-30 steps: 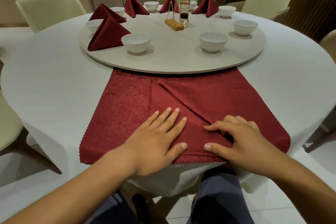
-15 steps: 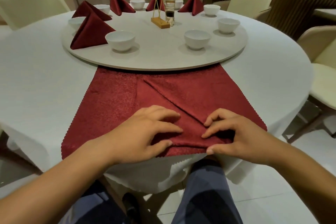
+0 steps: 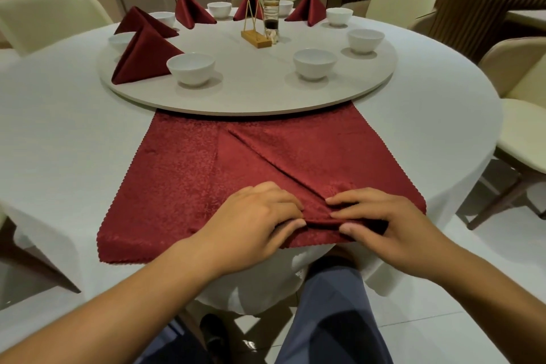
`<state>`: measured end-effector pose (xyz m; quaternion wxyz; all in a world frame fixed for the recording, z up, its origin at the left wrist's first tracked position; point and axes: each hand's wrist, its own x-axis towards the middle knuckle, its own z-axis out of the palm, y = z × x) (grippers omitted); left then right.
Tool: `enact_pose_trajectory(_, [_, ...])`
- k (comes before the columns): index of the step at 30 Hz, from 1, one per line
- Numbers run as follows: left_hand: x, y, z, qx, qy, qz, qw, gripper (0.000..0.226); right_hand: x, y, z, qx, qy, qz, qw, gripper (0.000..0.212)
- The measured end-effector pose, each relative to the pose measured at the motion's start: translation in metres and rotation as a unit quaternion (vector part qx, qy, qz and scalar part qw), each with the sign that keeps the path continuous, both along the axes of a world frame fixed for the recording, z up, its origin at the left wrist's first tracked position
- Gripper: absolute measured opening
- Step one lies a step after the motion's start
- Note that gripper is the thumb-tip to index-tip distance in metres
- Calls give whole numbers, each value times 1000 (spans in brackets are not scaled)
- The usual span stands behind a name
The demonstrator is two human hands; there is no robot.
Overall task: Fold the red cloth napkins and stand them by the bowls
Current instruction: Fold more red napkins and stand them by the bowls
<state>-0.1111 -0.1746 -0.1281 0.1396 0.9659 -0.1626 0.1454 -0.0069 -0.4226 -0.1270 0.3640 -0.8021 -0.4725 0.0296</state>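
A red cloth napkin (image 3: 183, 180) lies spread on the white table between me and the turntable, with a diagonal fold running down its middle. My left hand (image 3: 251, 221) and my right hand (image 3: 381, 224) both pinch the folded near edge of the napkin at the table's front. Several folded red napkins stand on the turntable (image 3: 251, 94); the nearest folded napkin (image 3: 144, 59) stands left of a white bowl (image 3: 190, 68). Another white bowl (image 3: 314, 63) and a bowl at the right (image 3: 365, 41) have no napkin beside them.
A wooden stand (image 3: 255, 35) and a glass holder (image 3: 271, 16) sit at the turntable's centre. Cream chairs (image 3: 520, 91) ring the round table (image 3: 59, 127). My legs in blue trousers (image 3: 334, 319) are below the table edge.
My left hand went from lying flat on the napkin to curling its fingers round the fold. Both hands drew together at the near edge. The camera shifted a little.
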Motion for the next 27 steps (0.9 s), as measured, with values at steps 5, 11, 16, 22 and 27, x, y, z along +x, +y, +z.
enact_pose_trajectory(5, [-1,-10,12,35,-19,26,999,38,0,10,12,20,50,-53,997,18])
enact_pose_trajectory(11, [-4,-9,15,-4,-63,10,998,32,-21,29,33,1,29,-27,999,14])
enact_pose_trajectory(16, [-21,7,22,-120,-50,3,992,25,-29,23,45,43,70,21,996,54])
enact_pose_trajectory(22, [-35,17,27,-217,-27,-11,976,17,-8,17,35,-1,-12,5,1000,37])
enact_pose_trajectory(27, [-41,24,39,-348,-3,28,937,13,-13,28,53,-4,39,27,999,10])
